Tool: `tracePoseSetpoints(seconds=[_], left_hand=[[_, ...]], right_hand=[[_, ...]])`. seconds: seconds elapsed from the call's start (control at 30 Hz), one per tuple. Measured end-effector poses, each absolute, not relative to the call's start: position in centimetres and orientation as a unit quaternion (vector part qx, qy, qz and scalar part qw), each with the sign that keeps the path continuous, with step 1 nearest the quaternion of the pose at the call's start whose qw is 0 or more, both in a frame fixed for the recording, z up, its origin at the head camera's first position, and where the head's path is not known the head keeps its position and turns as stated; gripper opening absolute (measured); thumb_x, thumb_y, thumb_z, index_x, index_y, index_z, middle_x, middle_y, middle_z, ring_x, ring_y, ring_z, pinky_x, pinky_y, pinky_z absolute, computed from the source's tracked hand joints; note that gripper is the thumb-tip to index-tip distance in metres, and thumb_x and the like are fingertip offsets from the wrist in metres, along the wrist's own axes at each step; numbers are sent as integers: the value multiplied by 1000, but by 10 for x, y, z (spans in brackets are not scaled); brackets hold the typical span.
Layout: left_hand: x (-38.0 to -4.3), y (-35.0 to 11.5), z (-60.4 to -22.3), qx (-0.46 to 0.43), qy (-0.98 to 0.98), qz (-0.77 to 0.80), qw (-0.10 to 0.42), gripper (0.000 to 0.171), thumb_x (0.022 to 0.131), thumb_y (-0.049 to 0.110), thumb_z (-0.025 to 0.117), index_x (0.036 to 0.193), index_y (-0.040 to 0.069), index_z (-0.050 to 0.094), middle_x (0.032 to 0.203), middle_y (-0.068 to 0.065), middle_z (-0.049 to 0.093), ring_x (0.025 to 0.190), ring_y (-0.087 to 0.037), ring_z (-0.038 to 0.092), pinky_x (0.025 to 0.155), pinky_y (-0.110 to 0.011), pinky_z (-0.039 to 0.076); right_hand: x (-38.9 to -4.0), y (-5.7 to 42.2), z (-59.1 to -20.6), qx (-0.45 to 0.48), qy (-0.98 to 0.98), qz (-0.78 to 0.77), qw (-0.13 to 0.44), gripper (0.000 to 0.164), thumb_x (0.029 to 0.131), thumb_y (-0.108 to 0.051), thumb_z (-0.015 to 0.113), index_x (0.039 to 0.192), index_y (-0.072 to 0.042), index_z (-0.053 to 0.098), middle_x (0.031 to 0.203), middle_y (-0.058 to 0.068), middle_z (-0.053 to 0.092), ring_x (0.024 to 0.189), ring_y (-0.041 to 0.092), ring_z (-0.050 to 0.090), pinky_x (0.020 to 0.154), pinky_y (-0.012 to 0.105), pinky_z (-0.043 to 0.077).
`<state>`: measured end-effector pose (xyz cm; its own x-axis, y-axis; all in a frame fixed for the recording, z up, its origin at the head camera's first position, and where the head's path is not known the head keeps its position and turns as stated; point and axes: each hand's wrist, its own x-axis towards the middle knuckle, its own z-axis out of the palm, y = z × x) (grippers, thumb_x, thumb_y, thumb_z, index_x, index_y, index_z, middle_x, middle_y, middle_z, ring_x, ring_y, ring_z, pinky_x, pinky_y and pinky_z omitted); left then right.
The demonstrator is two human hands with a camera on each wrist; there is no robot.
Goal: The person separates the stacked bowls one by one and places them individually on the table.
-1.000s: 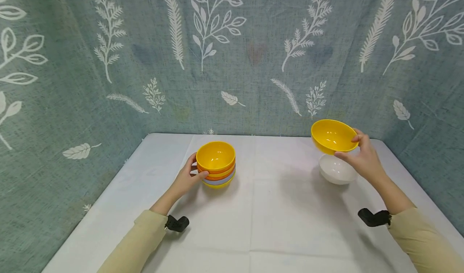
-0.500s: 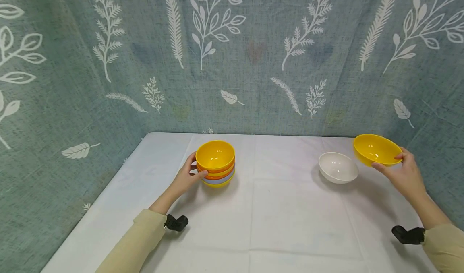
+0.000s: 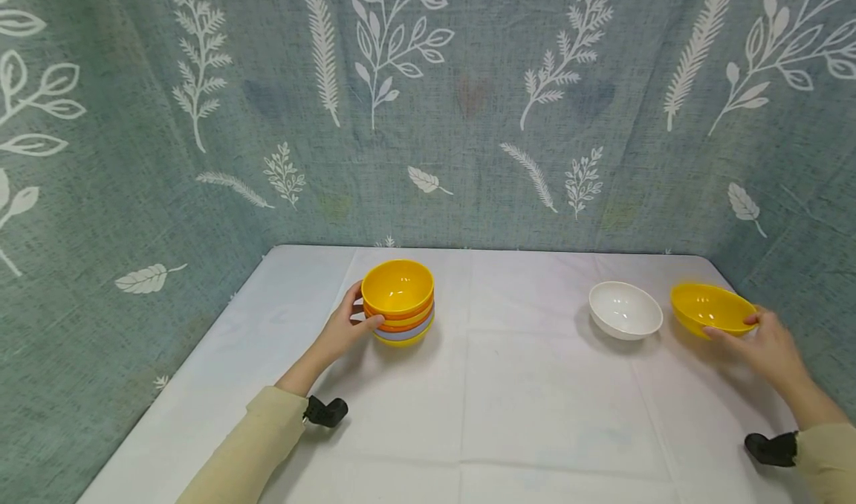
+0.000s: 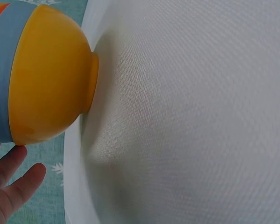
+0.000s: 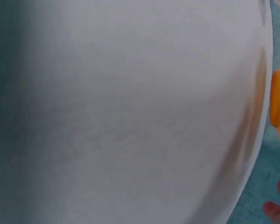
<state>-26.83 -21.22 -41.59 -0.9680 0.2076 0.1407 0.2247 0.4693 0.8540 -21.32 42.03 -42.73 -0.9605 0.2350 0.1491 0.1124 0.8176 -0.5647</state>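
At the left of the head view stands a stack of nested bowls (image 3: pixel 399 303), yellow on top, with orange and grey-blue rims below. My left hand (image 3: pixel 348 322) grips its side, thumb in front and fingers behind. The lowest yellow bowl (image 4: pixel 51 74) shows its foot close over the cloth in the left wrist view. Over at the right, my right hand (image 3: pixel 769 344) pinches a single yellow bowl (image 3: pixel 710 311) by its near right rim. That bowl is low over the table, mouth up; its foot (image 5: pixel 274 100) shows in the right wrist view. Beside it sits a white bowl (image 3: pixel 625 311), upright.
A white cloth (image 3: pixel 535 415) covers the table. Grey-green patterned curtains (image 3: pixel 461 117) hang close behind it and along both sides. The white bowl stands just left of the yellow one in my right hand.
My right hand has carried the yellow bowl from above the white bowl out to its right, then down close to the table. The left hand and its stack stay in place.
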Motion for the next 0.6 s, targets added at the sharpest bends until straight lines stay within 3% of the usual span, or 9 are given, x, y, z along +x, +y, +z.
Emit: tracePoseSetpoints(seconds=[0.2, 0.6], left_hand=[[-269, -211, -417, -129, -856, -500, 5, 76, 86, 33, 63, 145, 18, 18, 142, -15, 30, 117, -33, 45, 92, -46, 43], [-268, -212, -416, -125, -859, -496, 4, 76, 86, 34, 62, 145, 18, 17, 142, -15, 30, 117, -33, 44, 93, -47, 42]], right_hand=[[-212, 432, -438, -120, -944, 303, 44, 96, 86, -49, 55, 128, 24, 10, 121, 46, 20, 102, 53, 28, 87, 68, 28], [-213, 442, -438, -82, -938, 336, -24, 90, 90, -46, 51, 124, 25, 8, 126, 49, 4, 107, 58, 21, 88, 69, 23]])
